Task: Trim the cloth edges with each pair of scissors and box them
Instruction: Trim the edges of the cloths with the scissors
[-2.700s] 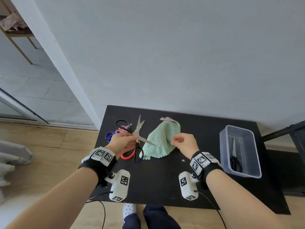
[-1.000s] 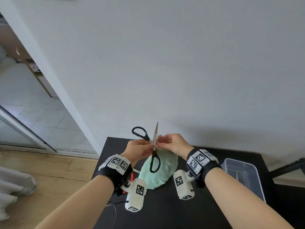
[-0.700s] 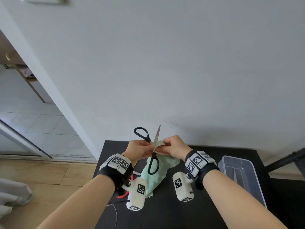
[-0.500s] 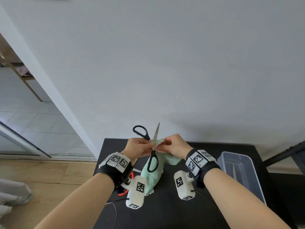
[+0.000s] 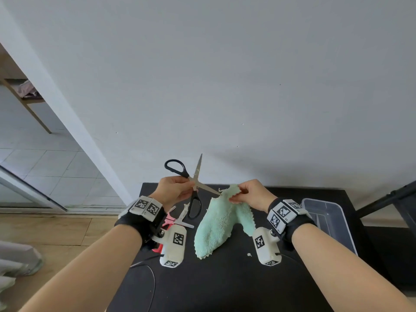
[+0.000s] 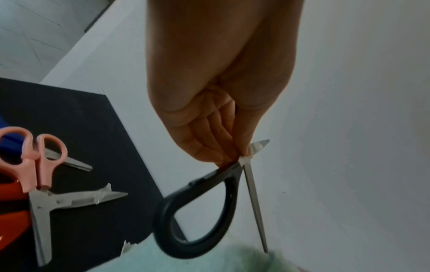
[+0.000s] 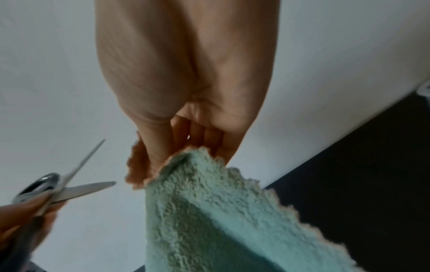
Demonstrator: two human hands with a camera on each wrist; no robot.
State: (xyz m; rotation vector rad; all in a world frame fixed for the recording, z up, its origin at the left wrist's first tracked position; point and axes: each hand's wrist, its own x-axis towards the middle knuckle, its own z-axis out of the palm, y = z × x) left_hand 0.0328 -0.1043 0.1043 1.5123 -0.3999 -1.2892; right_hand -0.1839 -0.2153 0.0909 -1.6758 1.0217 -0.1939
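Observation:
My left hand [image 5: 185, 188] pinches the black-handled scissors [image 5: 195, 185] at the pivot, above the table. Their blades are spread, one pointing up, the other pointing right with its tip at the edge of the cloth. The left wrist view shows the fingers [image 6: 232, 147] pinched at the pivot, and one black handle loop [image 6: 197, 217] hangs free. My right hand [image 5: 238, 194] pinches the top edge of the mint-green cloth [image 5: 218, 228], which hangs down onto the black table [image 5: 225, 289]. In the right wrist view the cloth [image 7: 209, 220] has a peach-coloured back, and the scissor blades [image 7: 88, 187] are just to its left.
Pink-handled scissors [image 5: 174, 220] lie open on the table under my left wrist, with red and blue handles beside them [image 6: 11, 202]. A clear plastic box [image 5: 337, 233] stands at the table's right side. A small cloth scrap [image 5: 249, 254] lies on the table. A wall rises behind the table.
My hands were together at the scissors' pivot. Now the right hand has drawn the cloth to the right, and the blades stand spread wider.

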